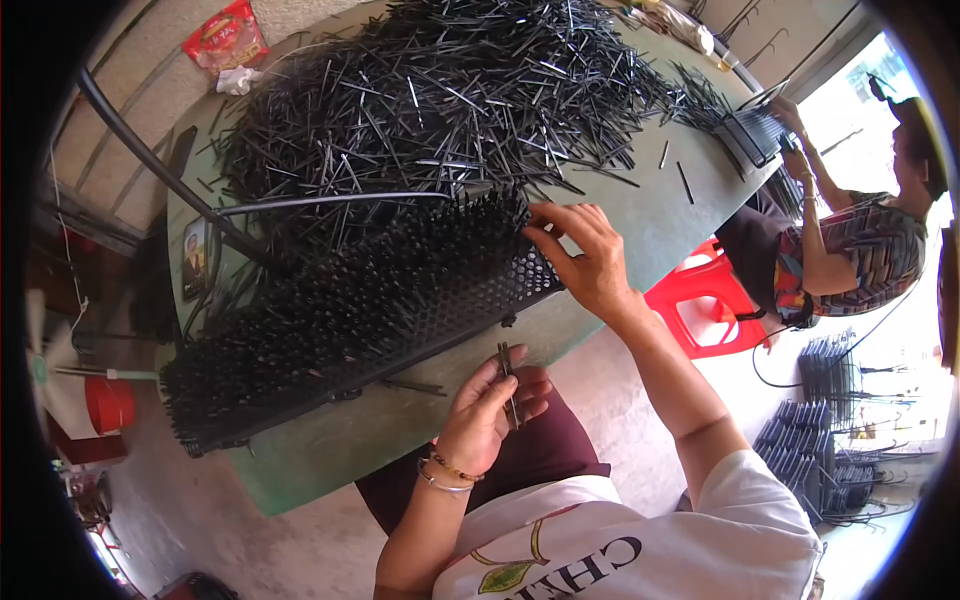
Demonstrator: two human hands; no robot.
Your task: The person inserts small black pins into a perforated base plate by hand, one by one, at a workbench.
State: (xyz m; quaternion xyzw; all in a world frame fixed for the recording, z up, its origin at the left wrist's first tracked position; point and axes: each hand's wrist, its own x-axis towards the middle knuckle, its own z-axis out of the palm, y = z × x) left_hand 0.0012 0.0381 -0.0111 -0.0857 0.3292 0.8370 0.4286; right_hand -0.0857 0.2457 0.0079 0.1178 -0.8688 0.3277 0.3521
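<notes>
A long black perforated board (470, 318) lies slantwise along the near side of the table, most of its holes filled with upright thin black sticks (350, 290). Its right end shows bare holes. My right hand (592, 258) is at that end, thumb and fingers bent together against the outermost sticks; what is between the fingertips is hidden. Below the board's front edge, my left hand (480, 415) grips a few thin black sticks (509, 385) between thumb and fingers, apart from the board.
A big heap of loose black sticks (430, 100) covers the far side of the green table (640, 200). A bent black lamp-like arm (150, 150) reaches over at left. Across to the right, a co-worker (850, 220) handles a black rack (752, 140) near a red stool (700, 300).
</notes>
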